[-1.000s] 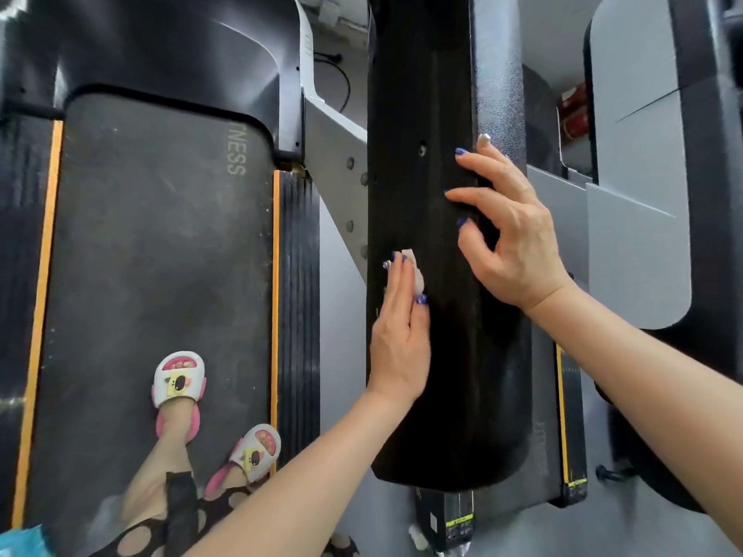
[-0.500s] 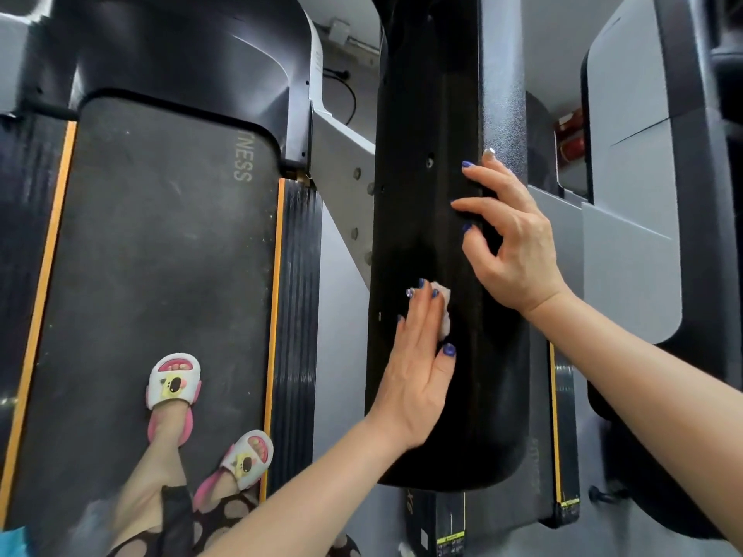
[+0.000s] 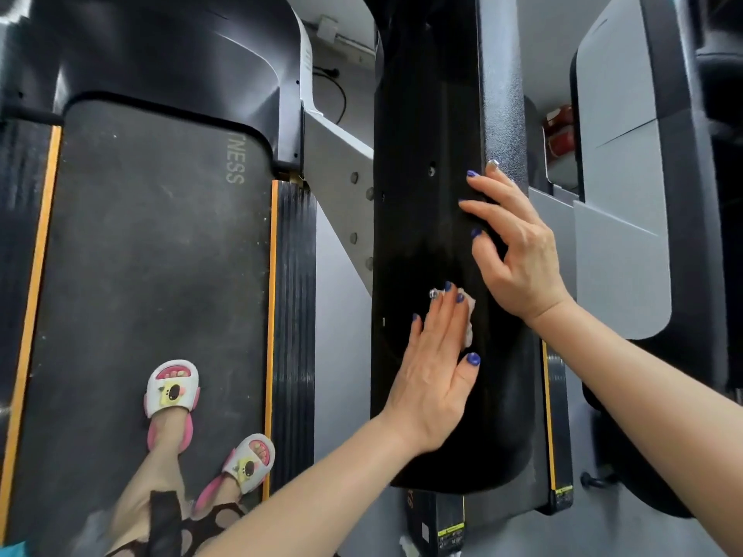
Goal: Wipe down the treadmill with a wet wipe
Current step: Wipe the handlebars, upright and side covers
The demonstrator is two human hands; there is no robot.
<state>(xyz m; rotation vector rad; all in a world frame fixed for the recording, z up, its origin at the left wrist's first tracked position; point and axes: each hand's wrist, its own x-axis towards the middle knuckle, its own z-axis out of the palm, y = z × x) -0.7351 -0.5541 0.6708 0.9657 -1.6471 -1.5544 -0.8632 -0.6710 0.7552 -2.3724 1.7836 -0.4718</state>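
On the black arm [image 3: 426,235], the left hand [image 3: 434,371], fingers together, is pressing the wipe [image 3: 468,319]; the right hand [image 3: 518,251], fingers spread, is steadying; most of the treadmill probably remains.

Grey floor [image 3: 341,355] beneath machines. Second grey-black machine [image 3: 627,235] right of floor strip. Black cable [image 3: 335,88] on far floor. Red object [image 3: 559,130] behind second machine. Light soft, even.

— Glossy black plastic on the treadmill arm [image 3: 426,162], smooth, with a pebbled grey strip along the right?
— Yes. Matt, scuffed rubber belt [image 3: 152,275]; ribbed side rail [image 3: 295,315]; crumpled white wet wipe [image 3: 468,319], cloth-like.
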